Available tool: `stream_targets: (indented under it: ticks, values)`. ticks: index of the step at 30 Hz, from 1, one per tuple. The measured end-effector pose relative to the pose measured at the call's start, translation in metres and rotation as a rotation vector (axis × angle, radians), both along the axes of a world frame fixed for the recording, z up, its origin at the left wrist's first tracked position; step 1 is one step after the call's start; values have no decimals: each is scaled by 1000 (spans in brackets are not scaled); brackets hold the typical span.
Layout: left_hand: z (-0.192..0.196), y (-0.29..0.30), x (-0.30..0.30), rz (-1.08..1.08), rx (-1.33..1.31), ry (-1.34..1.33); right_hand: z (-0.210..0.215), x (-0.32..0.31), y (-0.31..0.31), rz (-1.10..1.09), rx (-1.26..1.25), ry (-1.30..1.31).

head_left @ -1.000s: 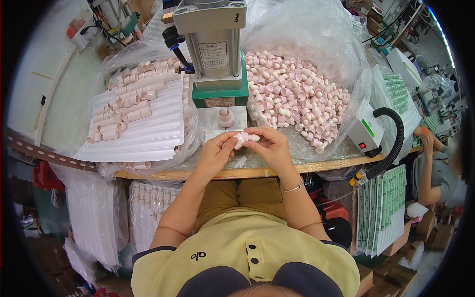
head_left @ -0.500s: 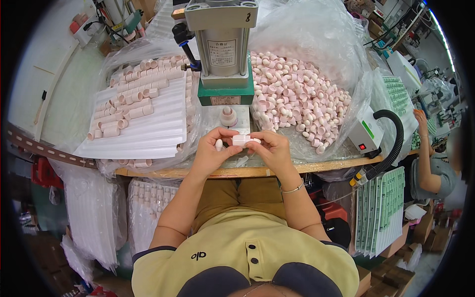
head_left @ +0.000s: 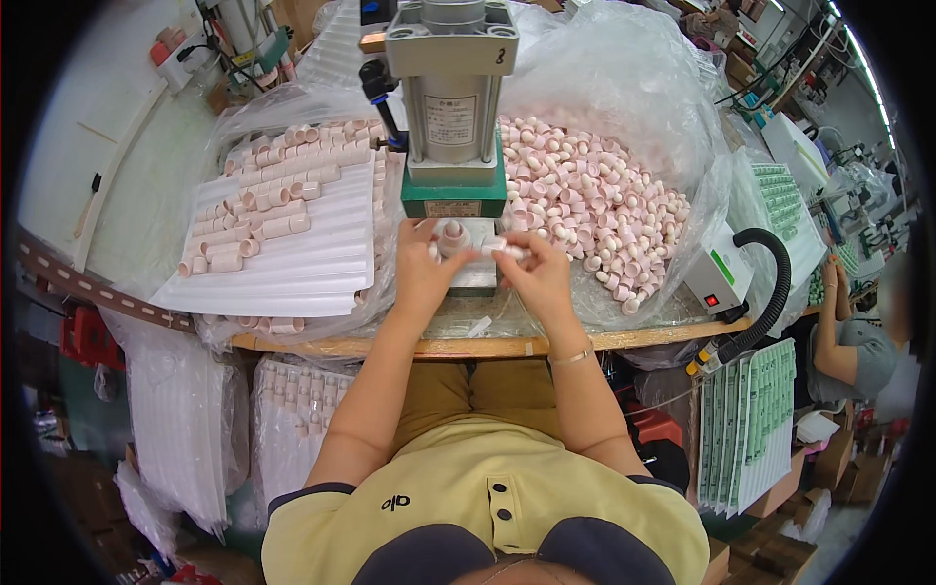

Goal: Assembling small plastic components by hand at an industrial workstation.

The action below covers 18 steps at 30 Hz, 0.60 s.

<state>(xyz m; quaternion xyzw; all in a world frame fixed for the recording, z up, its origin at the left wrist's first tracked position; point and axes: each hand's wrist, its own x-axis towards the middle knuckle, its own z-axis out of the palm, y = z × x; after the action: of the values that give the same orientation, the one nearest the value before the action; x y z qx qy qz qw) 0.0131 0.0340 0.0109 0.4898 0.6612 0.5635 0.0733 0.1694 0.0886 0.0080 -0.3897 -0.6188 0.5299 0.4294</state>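
Where the head view looks straight down at the bench, both hands are seen raised to the base of a grey pneumatic press (head_left: 451, 93) standing at upper centre of the frame on a green block. The left hand (head_left: 422, 270) is curled at the press's small metal plate (head_left: 475, 278), its fingers closed beside a pale pink cap (head_left: 451, 237) seated on the fixture; whether the cap is actually gripped cannot be told. The right hand (head_left: 535, 276) is pinched around a small white tube piece (head_left: 494, 248), held level just right of the seated cap — the two hands lie close together, almost touching. To the right of the press, a heap of loose pink caps (head_left: 595, 200) is spread in a clear plastic bag. In the upper left, a white ribbed tray (head_left: 292, 258) carries rows of finished pink tubes (head_left: 261, 200). At the right edge of the bench a white control box (head_left: 726, 278) is set, with a black corrugated hose (head_left: 770, 292) curving down from it. At far right, another person's arm (head_left: 838, 336) is seen at a neighbouring station.
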Motion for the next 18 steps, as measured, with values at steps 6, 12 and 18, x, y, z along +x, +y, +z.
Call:
stream_targets:
  ticks: [6, 12, 18]
  values:
    - [-41, 20, -29, -66, -34, -450, 7, -46, 24, -27, 396, -315]
    - [7, -19, -47, -183, 376, -1697, 5, -71, 27, 154, 378, -799]
    - [33, -52, -123, -301, 428, -1632, 4, 11, 11, -169, 615, -560]
